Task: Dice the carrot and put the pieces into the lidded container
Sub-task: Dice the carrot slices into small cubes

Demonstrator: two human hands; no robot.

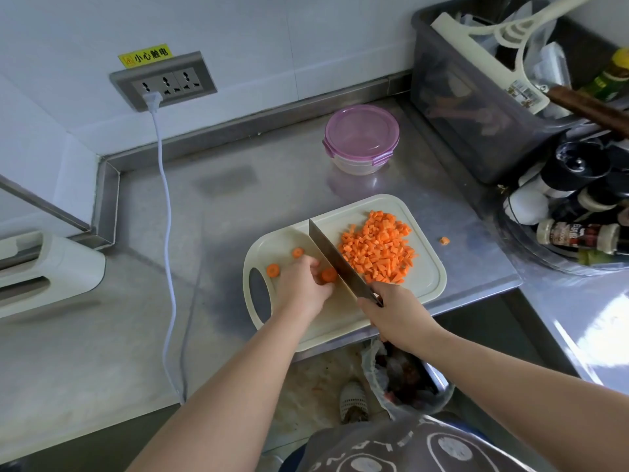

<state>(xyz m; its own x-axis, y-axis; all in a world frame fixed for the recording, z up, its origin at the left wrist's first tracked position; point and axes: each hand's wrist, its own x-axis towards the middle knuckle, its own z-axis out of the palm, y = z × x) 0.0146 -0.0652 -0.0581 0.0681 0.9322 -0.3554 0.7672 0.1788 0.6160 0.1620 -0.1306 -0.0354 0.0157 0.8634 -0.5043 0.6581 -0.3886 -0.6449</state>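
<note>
A cream cutting board [427, 277] lies on the steel counter. A heap of diced carrot [377, 247] covers its right half. My left hand [301, 284] pins a round carrot slice [329, 274] against the board. Two more slices, one [272, 270] by the handle hole and another [297, 252] further back, lie to the left. My right hand [396, 313] grips a cleaver [335, 258], whose blade stands edge-down between the slice and the heap. One stray dice [444, 240] rests on the counter. The glass container with a purple lid [361, 136] stands behind the board, lid shut.
A grey bin of utensils [476, 107] and a rack of spice bottles [575, 212] crowd the right side. A white cable [168, 233] runs from the wall socket [163, 84] down over the counter's front edge. A white appliance [47, 270] sits at left. A lined waste bin [408, 379] stands below.
</note>
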